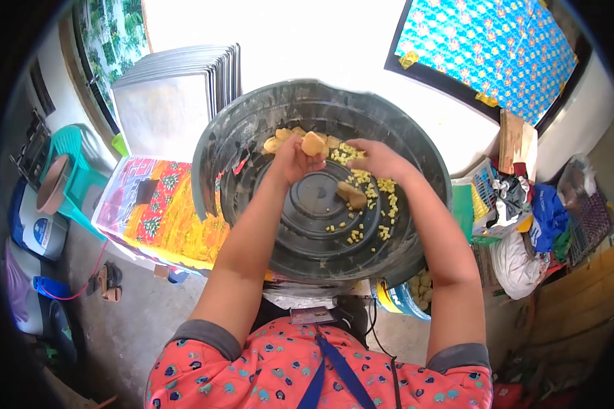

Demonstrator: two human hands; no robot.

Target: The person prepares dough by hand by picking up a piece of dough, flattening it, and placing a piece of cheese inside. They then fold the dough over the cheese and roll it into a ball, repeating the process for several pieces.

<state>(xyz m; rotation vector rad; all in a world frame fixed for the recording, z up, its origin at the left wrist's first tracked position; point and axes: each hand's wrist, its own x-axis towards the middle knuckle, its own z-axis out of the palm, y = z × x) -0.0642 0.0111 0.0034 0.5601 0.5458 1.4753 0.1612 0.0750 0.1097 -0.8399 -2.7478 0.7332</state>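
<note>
At the centre of the frame your left hand (293,160) pinches a yellow chunk (314,144) over the black tub (252,129). Your right hand (378,158), fingers curled, rests on small yellow pieces (368,194) just right of it. Another chunk (352,195) lies below.

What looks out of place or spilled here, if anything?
Nothing looks spilled: the yellow pieces all lie inside the black tub. The tub is tipped toward the person, and the left hand holds a yellow chunk.
</note>
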